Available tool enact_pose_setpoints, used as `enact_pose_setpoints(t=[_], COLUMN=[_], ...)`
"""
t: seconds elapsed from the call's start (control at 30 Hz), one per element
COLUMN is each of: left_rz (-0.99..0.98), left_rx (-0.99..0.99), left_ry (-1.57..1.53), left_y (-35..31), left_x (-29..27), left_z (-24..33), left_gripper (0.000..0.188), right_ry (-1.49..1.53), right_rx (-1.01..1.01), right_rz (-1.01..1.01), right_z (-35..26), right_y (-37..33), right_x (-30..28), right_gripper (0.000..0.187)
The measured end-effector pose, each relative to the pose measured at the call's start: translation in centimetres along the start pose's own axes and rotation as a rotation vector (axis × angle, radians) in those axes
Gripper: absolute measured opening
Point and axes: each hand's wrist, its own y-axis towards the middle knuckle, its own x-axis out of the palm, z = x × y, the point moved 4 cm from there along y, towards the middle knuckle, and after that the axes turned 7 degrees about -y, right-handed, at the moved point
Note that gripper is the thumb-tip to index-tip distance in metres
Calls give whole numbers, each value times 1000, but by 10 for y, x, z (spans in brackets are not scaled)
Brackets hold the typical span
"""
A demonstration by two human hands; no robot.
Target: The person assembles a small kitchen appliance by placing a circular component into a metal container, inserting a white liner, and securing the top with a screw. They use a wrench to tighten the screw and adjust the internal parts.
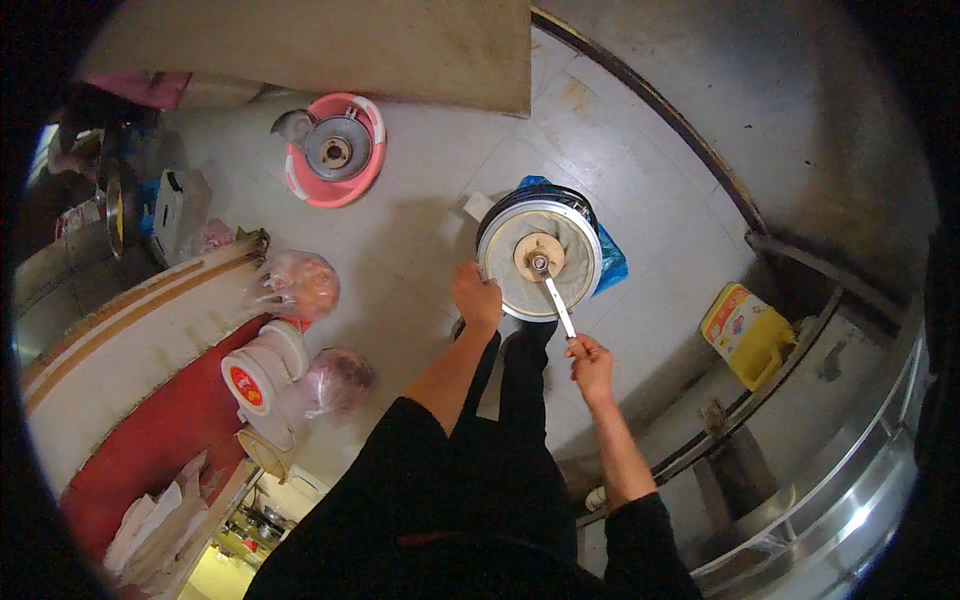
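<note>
A round, drum-like metal machine part with a pale rim stands on the floor in front of me, a tan disc at its centre. My right hand is closed round the near end of a silver wrench. The wrench's far head sits over the nut at the middle of the disc. At the drum's near left edge, my left hand has its fingers curled against the rim. Blue plastic shows under the drum's right side, and dark rings lie behind its rim.
A pink basin at the far left holds a grey metal disc. Bagged items and a white bucket stand to the left. A yellow plastic jug is at the right, beside a metal frame. A board overhangs the far side.
</note>
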Motion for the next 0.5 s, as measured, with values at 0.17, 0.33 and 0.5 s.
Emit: enact_pose_setpoints(t=[0.17,0.33,0.5], left_rz=[-27,-40,-41], left_rx=[-54,1,-23], left_ry=[-23,9,34], left_y=[-1,1,-2], left_x=[3,-1,-4], left_z=[-2,1,5], left_gripper=[31,30,30], right_ry=[279,557,51], right_rx=[97,172,117], right_rz=[145,-12,-190], right_z=[23,42,18], right_y=[-17,-6,41], right_x=[65,94,-21], right_gripper=[18,20,18])
